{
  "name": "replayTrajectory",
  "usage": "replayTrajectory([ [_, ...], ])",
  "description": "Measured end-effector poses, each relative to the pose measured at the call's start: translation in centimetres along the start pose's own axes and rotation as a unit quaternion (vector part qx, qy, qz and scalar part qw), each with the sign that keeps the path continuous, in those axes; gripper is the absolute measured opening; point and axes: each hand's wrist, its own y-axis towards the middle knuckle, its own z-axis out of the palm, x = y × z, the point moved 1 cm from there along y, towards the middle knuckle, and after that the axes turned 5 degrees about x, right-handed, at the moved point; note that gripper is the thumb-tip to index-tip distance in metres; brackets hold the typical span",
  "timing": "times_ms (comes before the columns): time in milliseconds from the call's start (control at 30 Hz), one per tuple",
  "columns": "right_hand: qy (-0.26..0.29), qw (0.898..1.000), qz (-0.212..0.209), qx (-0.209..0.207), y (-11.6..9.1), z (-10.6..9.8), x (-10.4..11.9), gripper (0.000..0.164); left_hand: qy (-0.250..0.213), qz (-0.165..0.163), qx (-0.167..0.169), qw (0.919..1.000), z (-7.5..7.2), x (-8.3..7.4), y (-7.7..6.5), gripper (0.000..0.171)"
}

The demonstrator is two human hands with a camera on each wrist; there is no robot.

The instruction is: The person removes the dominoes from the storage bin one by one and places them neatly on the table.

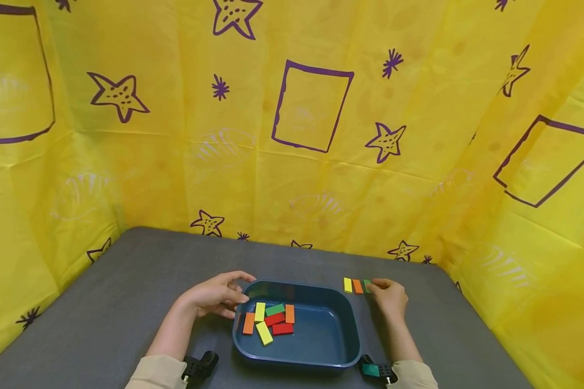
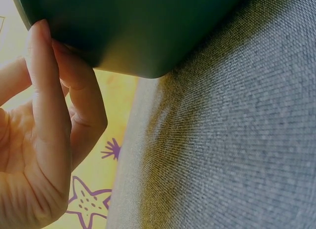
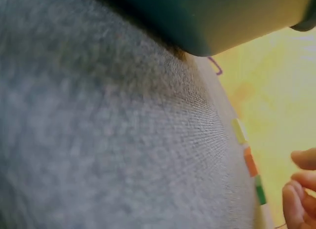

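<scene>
A dark blue rectangular tray [image 1: 316, 359] stands on the table, with several small flat blocks in yellow, orange, green and red at its left end. My left hand [image 1: 219, 294] grips the tray's far left corner, thumb at the rim; in the left wrist view its fingertips [image 2: 42, 31] touch the tray's outer wall. Right of the tray, a yellow block [image 1: 347, 285], an orange block [image 1: 357, 286] and a green block [image 1: 367, 286] stand in a row. My right hand [image 1: 390, 297] is at the green block, partly covering it. The right wrist view shows its fingertips [image 3: 291, 194] beside the row, nothing visible between them.
The grey cloth-covered table [image 1: 141, 281] ends against a yellow curtain [image 1: 175, 178] with purple starfish drawings at the back and sides. Black wrist mounts [image 1: 201, 364] sit close to the tray's near corners.
</scene>
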Motion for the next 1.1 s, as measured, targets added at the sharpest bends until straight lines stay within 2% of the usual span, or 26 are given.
replayTrajectory([
  [233,0.006,0.999,-0.024,0.038,-0.6,-1.5,2.5,0.037,0.003,0.008,0.006,0.9999,0.0,0.0,0.1,0.057],
  [367,0.028,0.997,-0.043,0.060,-1.2,-1.9,4.0,0.036,0.001,0.006,0.007,1.0000,0.0,-0.1,0.1,0.057],
  [633,0.053,0.986,-0.100,0.126,-3.5,-1.9,7.7,0.034,-0.001,0.003,0.011,0.9999,0.0,0.0,0.0,0.056],
  [767,0.083,0.972,-0.127,0.180,-4.5,-1.2,9.1,0.032,0.000,0.004,0.007,1.0000,0.0,0.0,0.0,0.055],
  [900,0.108,0.950,-0.161,0.246,-5.2,-0.4,9.9,0.035,0.001,0.004,0.004,1.0000,-0.1,-0.1,0.0,0.055],
  [1000,0.121,0.934,-0.173,0.290,-5.7,0.2,10.2,0.035,-0.001,0.002,0.004,1.0000,-0.1,0.0,0.0,0.055],
  [1100,0.131,0.922,-0.172,0.321,-6.3,0.9,10.3,0.033,-0.003,0.002,0.006,1.0000,-0.1,0.0,0.0,0.054],
])
